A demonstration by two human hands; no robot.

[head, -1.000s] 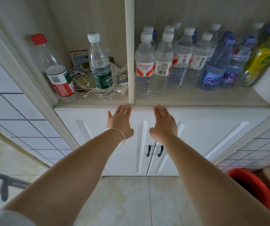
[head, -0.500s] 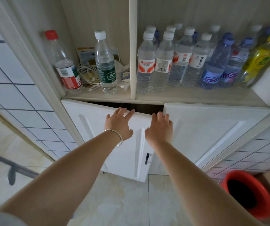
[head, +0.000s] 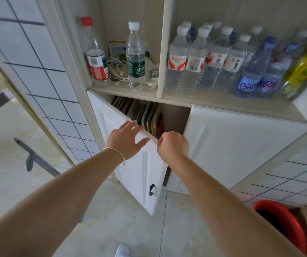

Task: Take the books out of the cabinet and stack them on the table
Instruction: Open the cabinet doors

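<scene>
Several books (head: 149, 115) stand upright in a row inside the lower cabinet, seen through the gap above the left door (head: 139, 175). That white door is swung partway out. My left hand (head: 125, 140) lies on the door's top edge with fingers spread, a silver bangle on the wrist. My right hand (head: 173, 145) is curled over the door's top free corner, gripping it. The lower parts of the books are hidden behind the door. No table is in view.
The right door (head: 241, 145) is shut. On the shelf above stand many water bottles (head: 195, 62) and a tangle of white cables (head: 117, 71). A red bucket (head: 286, 217) sits on the floor at lower right. A grey pole (head: 32, 156) lies at left.
The left door has swung from shut to partway open, exposing the books. Both hands moved with its top edge, and the right hand has closed over the door's corner.
</scene>
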